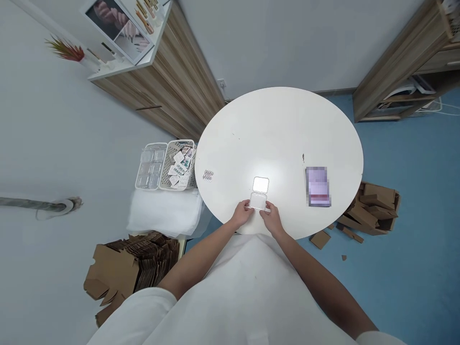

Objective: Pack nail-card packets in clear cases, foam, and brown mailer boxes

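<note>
A small clear plastic box [258, 200] with a hinged lid [260, 184] lies opened out near the front edge of the white table, its lid folded away from me. My left hand [243, 212] pinches the box's near left corner between thumb and fingers. On the opposite side, my right hand [271, 217] grips the near right corner in the same way. Nothing shows inside the box. To the left on the table is a small card of press-on nails [208, 175]. A purple stack [318, 187], blurred by pixels, sits on the right.
The oval white table [280, 120] fills the middle. Left of it stand a white basket [163, 179] of cards and a clear compartment tray [151, 166]. Flattened cardboard boxes [143, 263] are stacked at lower left. An open carton [381, 206] of cardboard is on the floor at right.
</note>
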`<action>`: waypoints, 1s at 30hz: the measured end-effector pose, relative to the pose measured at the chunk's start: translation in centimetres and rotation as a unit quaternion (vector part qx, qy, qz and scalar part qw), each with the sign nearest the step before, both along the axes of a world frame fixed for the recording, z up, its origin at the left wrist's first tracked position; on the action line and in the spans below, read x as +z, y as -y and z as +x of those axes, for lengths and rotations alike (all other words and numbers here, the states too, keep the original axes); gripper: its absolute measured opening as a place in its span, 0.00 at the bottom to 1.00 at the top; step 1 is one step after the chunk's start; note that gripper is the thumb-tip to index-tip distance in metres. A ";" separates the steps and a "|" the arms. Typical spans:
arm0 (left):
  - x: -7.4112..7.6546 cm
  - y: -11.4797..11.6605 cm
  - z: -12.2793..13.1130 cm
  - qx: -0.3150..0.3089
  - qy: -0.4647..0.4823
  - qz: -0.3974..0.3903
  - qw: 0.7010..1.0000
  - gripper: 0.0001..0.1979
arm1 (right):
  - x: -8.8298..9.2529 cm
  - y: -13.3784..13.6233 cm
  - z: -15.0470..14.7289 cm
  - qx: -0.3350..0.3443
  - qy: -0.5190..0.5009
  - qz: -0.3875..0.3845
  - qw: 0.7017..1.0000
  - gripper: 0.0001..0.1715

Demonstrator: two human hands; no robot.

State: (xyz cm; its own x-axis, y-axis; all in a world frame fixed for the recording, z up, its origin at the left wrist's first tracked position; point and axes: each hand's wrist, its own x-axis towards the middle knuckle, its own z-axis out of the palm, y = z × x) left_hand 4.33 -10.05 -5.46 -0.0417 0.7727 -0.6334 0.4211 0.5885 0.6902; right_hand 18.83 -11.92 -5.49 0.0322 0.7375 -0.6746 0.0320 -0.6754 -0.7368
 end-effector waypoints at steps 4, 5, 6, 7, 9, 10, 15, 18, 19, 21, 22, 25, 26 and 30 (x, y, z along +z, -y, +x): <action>0.9 -0.6 0.2 -0.063 0.025 0.019 0.998 0.15 | -0.2 -0.3 -0.1 -0.004 0.005 0.004 1.000 0.35; 1.0 -0.7 0.2 -0.071 0.022 0.021 0.997 0.14 | -0.3 -0.3 -0.2 -0.004 0.010 0.005 1.000 0.35; 1.1 -0.7 0.1 -0.074 0.016 0.021 0.997 0.15 | -0.4 -0.3 -0.3 -0.005 0.017 0.007 1.000 0.34; 1.1 -0.7 0.1 -0.075 0.007 0.019 0.997 0.15 | -0.5 -0.2 -0.4 -0.005 0.023 0.011 1.000 0.34; 1.0 -0.6 -0.1 -0.068 -0.008 0.010 0.998 0.17 | -0.7 0.1 -0.7 -0.009 0.038 0.021 0.999 0.33; 0.9 -0.6 -0.3 -0.064 -0.011 0.005 0.998 0.18 | -0.8 0.2 -0.9 -0.011 0.044 0.026 0.999 0.33; -0.1 -0.4 -1.1 -0.067 0.011 -0.021 0.997 0.23 | -1.1 0.7 -1.5 -0.048 0.066 0.034 0.996 0.31; -0.7 -0.5 -2.3 -0.085 0.046 -0.038 0.995 0.27 | -1.2 0.9 -1.7 -0.085 0.088 0.030 0.992 0.31; -0.8 -0.5 -2.9 -0.098 0.060 -0.040 0.993 0.27 | -1.2 1.1 -1.9 -0.097 0.098 0.029 0.990 0.31; -1.1 -0.6 -4.7 -0.131 0.078 -0.038 0.988 0.27 | -1.2 1.4 -2.4 -0.122 0.123 0.029 0.984 0.31; -1.2 -0.7 -5.8 -0.147 0.079 -0.034 0.985 0.26 | -1.2 1.7 -2.8 -0.137 0.143 0.032 0.980 0.31; -1.3 -1.2 -10.0 -0.178 0.067 -0.007 0.982 0.23 | -0.8 2.5 -4.7 -0.175 0.234 0.073 0.953 0.31; -1.3 -1.5 -11.6 -0.182 0.063 0.012 0.981 0.22 | -0.6 2.7 -5.6 -0.177 0.263 0.097 0.943 0.30; -0.6 -3.9 -17.8 -0.163 0.038 0.102 0.980 0.18 | 0.0 2.6 -10.0 -0.106 0.292 0.163 0.936 0.29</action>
